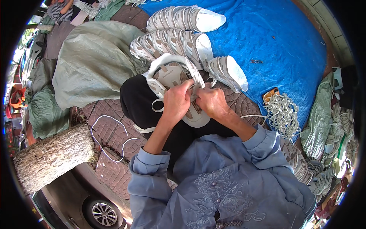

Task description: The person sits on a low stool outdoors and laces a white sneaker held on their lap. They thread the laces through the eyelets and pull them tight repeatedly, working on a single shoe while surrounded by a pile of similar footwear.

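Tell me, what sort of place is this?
Probably a roadside pavement serving as an outdoor workspace: there are patterned reddish-brown paving tiles on the ground, a dark car close by, and a blue tarp spread out with nested shoe uppers at its edge.

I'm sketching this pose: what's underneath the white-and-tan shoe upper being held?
Black trousered legs show past its edges; whatever lies directly beneath the upper is covered.
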The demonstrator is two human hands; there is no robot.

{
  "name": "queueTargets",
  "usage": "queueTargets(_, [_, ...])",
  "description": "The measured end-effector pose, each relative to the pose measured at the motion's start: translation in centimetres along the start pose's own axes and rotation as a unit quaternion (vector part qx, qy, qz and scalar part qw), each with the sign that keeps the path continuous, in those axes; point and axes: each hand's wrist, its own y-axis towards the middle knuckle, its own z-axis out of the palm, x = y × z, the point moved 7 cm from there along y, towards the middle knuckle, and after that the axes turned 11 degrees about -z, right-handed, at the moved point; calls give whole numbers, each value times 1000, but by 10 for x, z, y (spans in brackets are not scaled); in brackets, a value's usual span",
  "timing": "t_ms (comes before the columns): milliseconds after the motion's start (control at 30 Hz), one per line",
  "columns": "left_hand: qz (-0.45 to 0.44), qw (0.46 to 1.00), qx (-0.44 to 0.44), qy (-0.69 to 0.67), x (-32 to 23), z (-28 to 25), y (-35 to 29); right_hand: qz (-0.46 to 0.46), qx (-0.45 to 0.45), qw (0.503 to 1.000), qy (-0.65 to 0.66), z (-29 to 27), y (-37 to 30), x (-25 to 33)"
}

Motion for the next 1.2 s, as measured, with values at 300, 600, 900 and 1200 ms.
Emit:
queueTargets(300, [6,1000,-13,26,-2,4,-3,226,16,920,321,13,-5,-38])
queueTargets(600, [0,999,-24,33,1,3,-4,-63,-104,993,7,-1,-3,5])
queueTargets(900, [8,999,-21,46,0,4,-3,-3,-110,989,103,6,-11,-4])
queueTargets(1200, [4,999,-42,23,2,2,-4,23,-52,998,27,2,-4,-1])
